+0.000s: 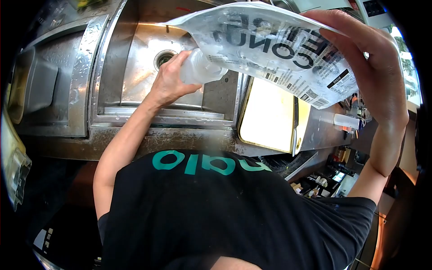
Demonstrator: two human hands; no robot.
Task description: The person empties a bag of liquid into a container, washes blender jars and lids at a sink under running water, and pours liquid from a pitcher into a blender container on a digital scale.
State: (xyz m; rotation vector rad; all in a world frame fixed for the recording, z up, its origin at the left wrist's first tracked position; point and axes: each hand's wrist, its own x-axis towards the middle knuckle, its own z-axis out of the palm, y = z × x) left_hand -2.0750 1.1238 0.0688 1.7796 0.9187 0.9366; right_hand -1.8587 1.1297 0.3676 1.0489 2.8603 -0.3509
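Note:
My left hand point(168, 83) is closed around a translucent plastic bottle point(201, 67) above the sink point(128, 96). Ridges show around the bottle's neck, which touches or nearly touches the lower edge of a clear printed plastic bag point(265, 45). My right hand point(371, 58) grips the bag's upper right end, thumb and fingers pinching the film. The bag slants down toward the bottle, with large black letters reading mirrored and "COCONU" legible among them. Whether anything passes from bag to bottle cannot be made out.
Beside the sink on the right lies a pale cutting board point(267, 114), with a knife point(295, 130) along its right side. A second basin at left holds a grey plastic container point(41, 81). The drain point(164, 58) is below my left hand.

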